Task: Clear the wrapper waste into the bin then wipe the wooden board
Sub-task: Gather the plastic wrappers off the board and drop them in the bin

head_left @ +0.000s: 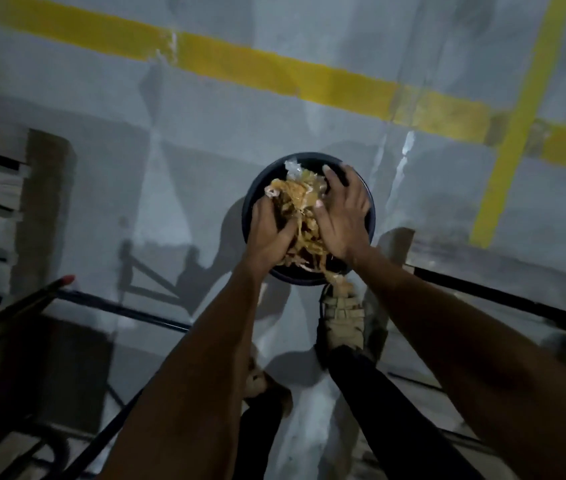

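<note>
A round dark bin (249, 202) stands on the grey floor, seen from straight above. Directly over its mouth I hold a crumpled bundle of yellowish and clear wrapper waste (300, 216) pressed between both hands. My left hand (267, 233) grips the bundle's left side with the fingers curled in. My right hand (342, 220) clamps its right side, fingers spread toward the bin's far rim. A strip of wrapper dangles over the near rim. The wooden board is not in view.
Yellow painted lines (274, 67) cross the grey floor beyond the bin. A wooden pallet or bench (4, 188) sits at the left. Dark metal bars (503, 299) run at left and right. My sandalled foot (342, 317) stands just in front of the bin.
</note>
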{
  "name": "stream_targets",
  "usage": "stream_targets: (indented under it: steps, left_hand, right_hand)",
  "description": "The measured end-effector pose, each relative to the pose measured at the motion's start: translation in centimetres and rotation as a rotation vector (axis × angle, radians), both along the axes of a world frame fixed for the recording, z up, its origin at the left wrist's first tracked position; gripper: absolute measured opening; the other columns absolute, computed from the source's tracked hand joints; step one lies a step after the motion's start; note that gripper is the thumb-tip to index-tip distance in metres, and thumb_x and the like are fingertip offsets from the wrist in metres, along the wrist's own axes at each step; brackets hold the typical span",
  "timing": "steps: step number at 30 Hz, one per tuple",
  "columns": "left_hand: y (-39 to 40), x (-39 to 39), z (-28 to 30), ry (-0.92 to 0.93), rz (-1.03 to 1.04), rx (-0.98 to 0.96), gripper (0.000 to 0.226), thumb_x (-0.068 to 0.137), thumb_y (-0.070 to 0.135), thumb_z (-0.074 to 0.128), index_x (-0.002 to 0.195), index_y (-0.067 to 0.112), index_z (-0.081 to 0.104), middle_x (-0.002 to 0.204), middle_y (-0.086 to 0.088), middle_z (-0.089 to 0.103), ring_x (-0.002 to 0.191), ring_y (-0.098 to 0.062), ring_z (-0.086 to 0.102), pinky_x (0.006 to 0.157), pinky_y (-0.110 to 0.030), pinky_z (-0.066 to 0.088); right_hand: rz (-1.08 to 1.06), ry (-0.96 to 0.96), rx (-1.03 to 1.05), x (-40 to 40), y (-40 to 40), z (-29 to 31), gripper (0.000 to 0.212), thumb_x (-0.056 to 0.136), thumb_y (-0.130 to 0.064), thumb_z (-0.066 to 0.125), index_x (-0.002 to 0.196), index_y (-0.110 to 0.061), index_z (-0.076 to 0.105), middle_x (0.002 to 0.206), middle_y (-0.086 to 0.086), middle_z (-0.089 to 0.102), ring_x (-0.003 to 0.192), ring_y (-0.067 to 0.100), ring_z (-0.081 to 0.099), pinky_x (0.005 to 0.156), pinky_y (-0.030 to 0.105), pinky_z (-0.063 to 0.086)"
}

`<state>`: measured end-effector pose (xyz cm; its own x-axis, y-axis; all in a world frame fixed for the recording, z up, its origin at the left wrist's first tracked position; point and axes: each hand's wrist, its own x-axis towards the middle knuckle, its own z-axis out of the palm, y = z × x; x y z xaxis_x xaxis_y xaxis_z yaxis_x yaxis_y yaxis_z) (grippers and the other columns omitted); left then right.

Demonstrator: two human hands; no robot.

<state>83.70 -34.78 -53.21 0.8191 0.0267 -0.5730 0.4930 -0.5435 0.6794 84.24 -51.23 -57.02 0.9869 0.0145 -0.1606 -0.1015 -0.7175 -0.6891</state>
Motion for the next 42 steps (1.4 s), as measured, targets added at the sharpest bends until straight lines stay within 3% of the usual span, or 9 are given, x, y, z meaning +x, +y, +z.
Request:
stream_targets:
  steps: [4,8,12,14,18,24,30,36,42]
  left_hand:
    - [0.2,-0.5,-1.6,-0.103,-0.058,0.121,0.084,0.094,0.026,0.068,0.160,0.013,0.017,0.163,-0.015,0.024,0.149,-0.027,0.028,0.121,-0.036,0.026]
    - [0.4,-1.2,-1.6,-0.446,-0.510,0.558,0.067,0.089,0.017,0.059,0.152,0.027,0.037,0.160,-0.022,0.028,0.147,-0.041,0.032,0.114,-0.053,0.038]
    - [0.9,-1.5,-2.5,-0.081,-0.922,0.615,0.052,0.096,0.025,0.052,0.148,0.031,0.048,0.170,-0.003,0.011,0.156,-0.033,0.008,0.122,-0.053,0.021]
    - [1.1,-1.5,-2.5,0.077,-0.898,0.564,0.051,0.099,0.023,0.049,0.149,0.034,0.047,0.172,0.003,0.000,0.157,-0.030,0.002,0.123,-0.054,0.018]
    - [0.3,-0.5,-0.7,0.044,-0.838,0.524,0.047,0.097,0.019,0.050,0.141,0.035,0.057,0.171,-0.002,0.010,0.157,-0.029,0.004,0.122,-0.051,0.019]
    - [0.3,-0.7,4.9,0.315,-0.409,0.327,0.097,0.081,0.013,0.068,0.161,0.021,0.014,0.169,-0.010,0.001,0.149,-0.042,0.027,0.119,-0.052,0.033]
    - [0.7,-4.3,15.6,0.281,0.116,0.077,0.046,0.098,0.018,0.056,0.144,0.015,0.057,0.161,-0.011,0.035,0.143,-0.030,0.041,0.110,-0.028,0.035]
    - [1.0,-10.3,34.6,0.074,0.590,-0.214,0.042,0.104,0.015,0.054,0.145,0.011,0.053,0.117,0.007,0.055,0.098,-0.002,0.054,0.061,0.000,0.040]
    - [4.0,-17.8,49.2,-0.122,0.804,-0.426,0.030,0.101,0.022,0.061,0.131,0.023,0.059,0.113,0.009,0.066,0.096,-0.003,0.065,0.064,-0.008,0.049]
  right_hand:
    - [0.172,-0.132,-0.238,0.1,-1.0,-2.2,0.048,0.102,-0.045,0.047,0.145,-0.027,0.038,0.147,0.014,0.034,0.129,0.038,0.043,0.102,0.049,0.034]
    - [0.338,-0.017,-0.233,1.0,-0.9,-2.2,0.032,0.102,-0.038,0.053,0.131,-0.024,0.053,0.126,0.009,0.055,0.099,0.031,0.062,0.075,0.044,0.055]
    - [0.261,0.204,-0.330,1.9,-1.7,-1.8,0.024,0.104,-0.027,0.050,0.123,-0.017,0.061,0.104,0.011,0.060,0.083,0.038,0.067,0.066,0.041,0.055]
    - [0.227,0.305,-0.334,2.9,-1.6,-1.2,0.023,0.102,-0.014,0.049,0.118,-0.010,0.066,0.102,0.016,0.065,0.088,0.041,0.069,0.073,0.045,0.057]
    - [0.081,0.496,-0.180,4.1,-1.6,0.7,0.035,0.091,0.001,0.052,0.119,-0.013,0.069,0.109,0.017,0.073,0.102,0.037,0.069,0.086,0.042,0.057]
    - [-0.224,0.574,0.013,1.8,-1.8,8.0,0.025,0.095,-0.021,0.066,0.111,-0.024,0.047,0.109,0.004,0.064,0.098,0.028,0.062,0.083,0.039,0.051]
    - [-0.447,0.567,0.330,-2.6,0.8,19.8,0.022,0.099,-0.018,0.061,0.121,-0.016,0.059,0.108,0.004,0.068,0.096,0.025,0.069,0.073,0.033,0.055]
    - [-0.495,0.542,0.572,-7.3,5.2,37.0,0.008,0.102,-0.022,0.058,0.108,-0.025,0.062,0.112,0.008,0.073,0.095,0.032,0.073,0.078,0.045,0.059]
    - [-0.418,0.434,0.724,-11.8,9.9,52.8,0.011,0.102,-0.019,0.061,0.110,-0.015,0.067,0.098,0.001,0.078,0.090,0.028,0.073,0.079,0.042,0.058]
